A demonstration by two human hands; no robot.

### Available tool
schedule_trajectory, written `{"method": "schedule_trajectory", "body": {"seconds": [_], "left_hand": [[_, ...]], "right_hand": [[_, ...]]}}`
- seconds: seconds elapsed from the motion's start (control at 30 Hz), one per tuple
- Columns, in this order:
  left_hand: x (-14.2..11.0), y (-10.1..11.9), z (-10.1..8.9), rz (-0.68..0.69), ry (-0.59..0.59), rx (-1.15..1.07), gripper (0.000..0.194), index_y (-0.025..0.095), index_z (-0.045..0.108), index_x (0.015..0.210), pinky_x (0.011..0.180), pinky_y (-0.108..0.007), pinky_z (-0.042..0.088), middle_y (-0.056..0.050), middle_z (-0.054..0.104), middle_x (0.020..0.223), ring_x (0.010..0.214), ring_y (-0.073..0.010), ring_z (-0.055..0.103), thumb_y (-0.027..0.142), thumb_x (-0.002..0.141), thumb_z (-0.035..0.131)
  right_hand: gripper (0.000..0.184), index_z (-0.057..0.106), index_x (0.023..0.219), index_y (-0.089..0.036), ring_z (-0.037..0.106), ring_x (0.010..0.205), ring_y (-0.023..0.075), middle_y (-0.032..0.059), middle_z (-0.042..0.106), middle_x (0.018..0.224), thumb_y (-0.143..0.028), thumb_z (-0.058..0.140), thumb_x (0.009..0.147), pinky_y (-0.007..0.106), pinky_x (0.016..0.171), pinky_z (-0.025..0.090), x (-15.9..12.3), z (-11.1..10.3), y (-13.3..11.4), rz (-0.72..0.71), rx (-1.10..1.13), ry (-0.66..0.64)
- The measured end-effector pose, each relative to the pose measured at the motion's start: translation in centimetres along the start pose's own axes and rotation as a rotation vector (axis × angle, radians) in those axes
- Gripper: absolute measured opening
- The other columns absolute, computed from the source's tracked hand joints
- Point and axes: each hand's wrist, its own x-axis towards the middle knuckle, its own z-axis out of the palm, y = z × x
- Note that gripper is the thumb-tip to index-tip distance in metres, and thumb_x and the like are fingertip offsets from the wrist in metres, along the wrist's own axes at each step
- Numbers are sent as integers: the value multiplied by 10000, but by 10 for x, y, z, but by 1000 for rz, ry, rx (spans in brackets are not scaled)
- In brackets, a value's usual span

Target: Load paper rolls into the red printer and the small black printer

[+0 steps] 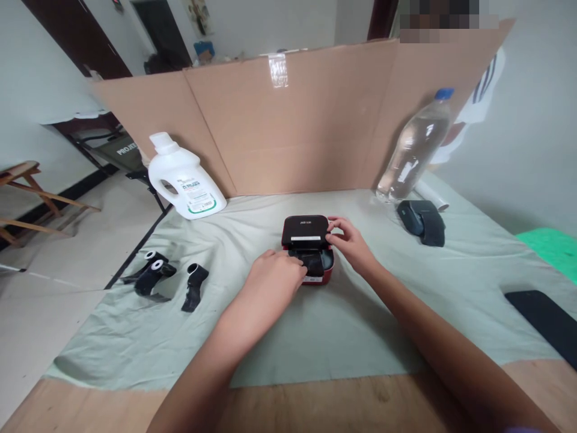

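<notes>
In the middle of the cloth stands a small red tin box [328,275] with its black-lined lid [306,228] raised. My right hand [351,243] pinches the right edge of the lid between thumb and fingers. My left hand [277,273] reaches over the box's front left, fingers bent into the opening. Dark, glossy material [313,263] lies inside, by those fingertips. My left fingertips are partly hidden, so what they grip cannot be made out.
Several black rolls with white cores [195,285] lie at left. A white detergent bottle [187,180] and a clear bottle with blue cap [417,147] stand before a cardboard screen [293,132]. At right lie a dark strapped object [421,222] and a black phone-like slab [545,319].
</notes>
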Motion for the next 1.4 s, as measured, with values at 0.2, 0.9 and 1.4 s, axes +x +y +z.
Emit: {"method": "schedule_trajectory", "body": {"seconds": [0.2, 0.9, 1.4], "left_hand": [[18, -51, 21, -127, 245, -444, 303, 274, 702, 1150, 749, -327, 447, -46, 716, 1008, 858, -227, 649, 464, 944, 584], [54, -99, 92, -334, -141, -1426, 663, 295, 291, 1483, 514, -211, 419, -10, 650, 855, 726, -172, 663, 421, 886, 551], [50, -82, 99, -360, 148, -1398, 636, 217, 525, 1473, 856, -339, 558, -120, 664, 1317, 1141, -260, 661, 357, 856, 590]], "right_hand": [[541, 546, 1350, -302, 457, 1434, 261, 69, 531, 1514, -382, 698, 837, 489, 1218, 324, -20, 12, 22, 94, 266, -13], [590, 524, 1449, -368, 393, 1487, 270, -18, 452, 1598, -345, 646, 872, 501, 1235, 311, -20, 8, 42, 102, 297, -110], [571, 538, 1456, -319, 443, 1459, 319, 32, 516, 1554, -524, 558, 923, 543, 1196, 371, -38, 11, 36, 164, 207, -46]]}}
